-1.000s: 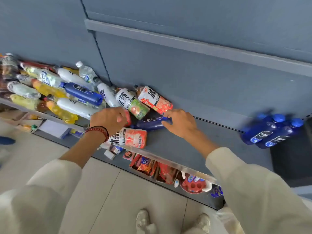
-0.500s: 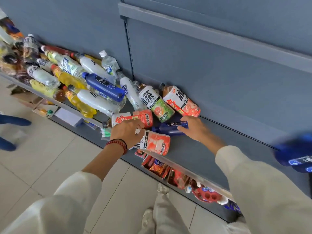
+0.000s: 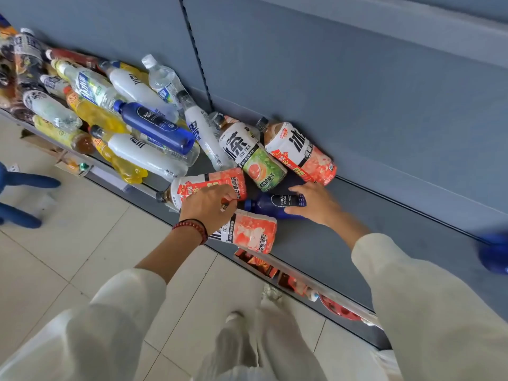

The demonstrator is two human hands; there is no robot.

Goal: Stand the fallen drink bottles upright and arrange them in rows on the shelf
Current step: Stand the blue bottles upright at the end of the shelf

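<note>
Plainly legible: "ICE TEA" on the green-label tea bottle (image 3: 248, 154); "BOLSA SODA" on the dark blue soda bottle (image 3: 275, 204); white print on the blue bottle (image 3: 156, 125) atop the pile is too small to be sure of. Most other labels carry large Chinese characters.
Right hand (image 3: 316, 204): fingers lie over the dark blue soda bottle and the thumb goes under it, gripping it. The bottle lies on its side with its cap toward 9 o'clock.
Left hand (image 3: 206, 207): fingers are curled over two lying bottles, the upper peach tea bottle (image 3: 203, 185) and the lower peach tea bottle (image 3: 251, 233). I cannot tell which it grips. A red bead bracelet (image 3: 192, 229) is on the wrist.
Fallen bottles: the pile spreads toward 10 o'clock from the hands, with white bottles (image 3: 143, 155), yellow bottles (image 3: 96, 115) and a clear water bottle (image 3: 162, 78), all on their sides.
Edges: the lower peach tea bottle lies along the shelf's front edge. The orange-label bottle (image 3: 301, 154) touches the back panel (image 3: 357, 100), at 12 o'clock from the right hand.
Open room: bare shelf (image 3: 371, 224) runs toward 3 o'clock as far as a blurred blue shape (image 3: 493, 254) at the frame edge.
Surface: matte grey shelf and grey panel with a slotted upright.
Room: pale floor tiles (image 3: 68, 243) at 8 o'clock; red snack packs (image 3: 261, 266) on a lower shelf at 5 o'clock.
</note>
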